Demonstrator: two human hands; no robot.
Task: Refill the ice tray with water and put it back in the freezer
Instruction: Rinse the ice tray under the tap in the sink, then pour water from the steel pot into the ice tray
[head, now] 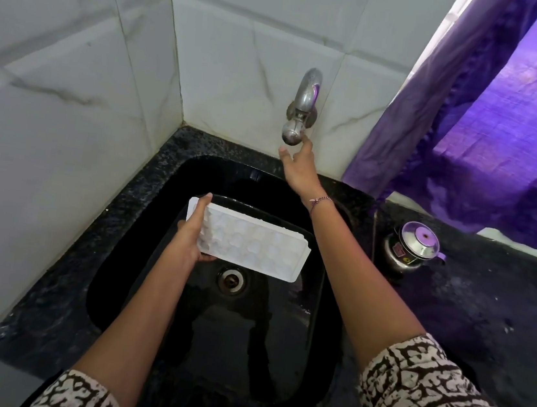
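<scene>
At the near edge, two patterned sleeves (432, 402) frame a black sink (243, 342) sunk into the dark speckled table (468, 329). The basin's floor shines wet, and its drain (230, 279) sits just nearer than the tray. There is open room inside the basin on the near side and to the right of the tray's free end.

The white ice tray (255, 245) is held in the air over the sink, above and just beyond the drain, cavities facing up. Its long axis runs left to right, with the right end slanting a little toward the person. The left hand (190, 237) grips the left short end, fingers curled around the edge. The right end hangs free, clear of the sink's right wall.

Farther back, the right hand (300, 166), a thread band at its wrist, reaches up with fingers spread and straight. One fingertip is at the rounded end of the steel tap (302, 106), which juts from the tiled wall (68, 111) beyond the tray's far long edge.

To the right, a small lidded steel pot (411, 251) stands on the table near the sink's rim. Behind it hangs a purple curtain (508, 114).
</scene>
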